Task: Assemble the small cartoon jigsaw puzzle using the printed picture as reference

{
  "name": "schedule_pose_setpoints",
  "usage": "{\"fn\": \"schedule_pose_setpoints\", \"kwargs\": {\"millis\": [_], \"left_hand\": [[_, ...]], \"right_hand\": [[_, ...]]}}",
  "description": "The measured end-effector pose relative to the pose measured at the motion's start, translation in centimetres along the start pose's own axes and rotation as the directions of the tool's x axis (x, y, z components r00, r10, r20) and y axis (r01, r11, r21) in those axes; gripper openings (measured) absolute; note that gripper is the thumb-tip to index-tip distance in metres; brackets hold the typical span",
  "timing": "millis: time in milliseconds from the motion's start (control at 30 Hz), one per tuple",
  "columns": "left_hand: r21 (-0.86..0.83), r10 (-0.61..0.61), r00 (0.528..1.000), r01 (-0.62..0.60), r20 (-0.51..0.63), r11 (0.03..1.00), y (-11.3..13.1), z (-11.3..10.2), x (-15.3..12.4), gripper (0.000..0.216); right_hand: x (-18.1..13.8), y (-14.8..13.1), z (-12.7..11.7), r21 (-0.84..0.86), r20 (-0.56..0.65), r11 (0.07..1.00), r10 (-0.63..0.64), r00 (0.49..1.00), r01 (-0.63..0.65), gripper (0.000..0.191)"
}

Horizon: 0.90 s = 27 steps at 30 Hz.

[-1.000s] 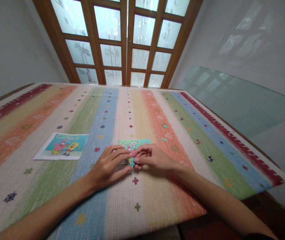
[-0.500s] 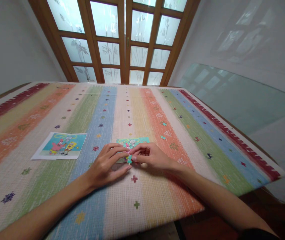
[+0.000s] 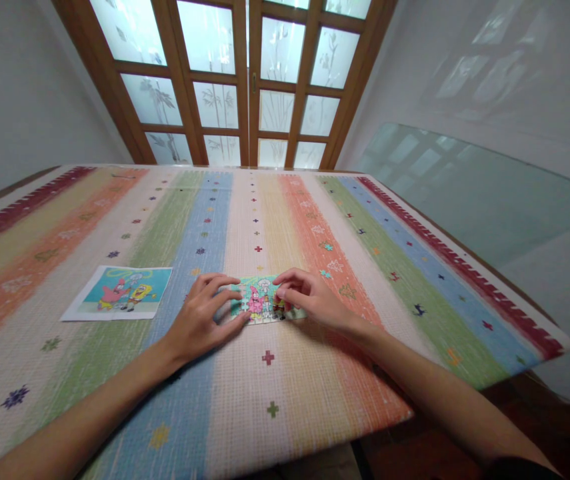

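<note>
A small cartoon jigsaw puzzle (image 3: pixel 261 300) lies flat on the striped tablecloth (image 3: pixel 275 227) in front of me. My left hand (image 3: pixel 199 320) rests at its left edge with fingers stretched out and fingertips touching the puzzle. My right hand (image 3: pixel 309 300) presses on the puzzle's right end with curled fingers, covering part of it. Neither hand lifts anything off the cloth.
A printed reference picture (image 3: pixel 121 293) of the same cartoon lies to the left. A wooden-framed frosted glass door (image 3: pixel 245 80) stands behind the table. A glass tabletop (image 3: pixel 465 193) sits to the right, against the wall.
Both hands have moved apart to the puzzle's two ends. The loose piece pinched between the fingertips is no longer held, and the puzzle's middle now shows.
</note>
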<state>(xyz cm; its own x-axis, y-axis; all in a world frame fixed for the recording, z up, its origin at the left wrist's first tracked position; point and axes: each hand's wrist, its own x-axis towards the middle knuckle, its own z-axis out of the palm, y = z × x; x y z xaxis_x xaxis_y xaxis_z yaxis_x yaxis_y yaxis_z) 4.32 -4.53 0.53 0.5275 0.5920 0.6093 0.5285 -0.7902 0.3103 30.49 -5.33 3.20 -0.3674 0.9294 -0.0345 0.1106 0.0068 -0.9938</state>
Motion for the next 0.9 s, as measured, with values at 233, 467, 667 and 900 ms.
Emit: {"fn": "schedule_pose_setpoints", "kwargs": {"millis": [233, 467, 667, 900], "left_hand": [[0.011, -0.034, 0.997, 0.033, 0.073, 0.999, -1.0, 0.1, -0.3, 0.015], [-0.005, -0.013, 0.998, 0.013, 0.068, 1.000, -0.9, -0.2, -0.3, 0.015], [-0.047, 0.021, 0.998, -0.018, 0.059, 0.999, -1.2, 0.0, -0.3, 0.011], [-0.057, 0.010, 0.996, -0.006, 0.084, 0.998, -1.3, 0.1, -0.3, 0.013]], "right_hand": [[0.4, 0.4, -1.8, -0.086, -0.096, 0.996, -0.031, 0.995, 0.022, 0.014], [0.4, 0.5, -2.3, -0.131, -0.148, 0.991, -0.015, 0.989, -0.005, 0.014], [0.5, 0.7, -2.9, -0.147, -0.148, 0.989, -0.018, 0.989, -0.004, 0.013], [0.5, 0.9, -2.8, -0.151, -0.142, 0.988, 0.012, 0.990, -0.033, 0.013]]}}
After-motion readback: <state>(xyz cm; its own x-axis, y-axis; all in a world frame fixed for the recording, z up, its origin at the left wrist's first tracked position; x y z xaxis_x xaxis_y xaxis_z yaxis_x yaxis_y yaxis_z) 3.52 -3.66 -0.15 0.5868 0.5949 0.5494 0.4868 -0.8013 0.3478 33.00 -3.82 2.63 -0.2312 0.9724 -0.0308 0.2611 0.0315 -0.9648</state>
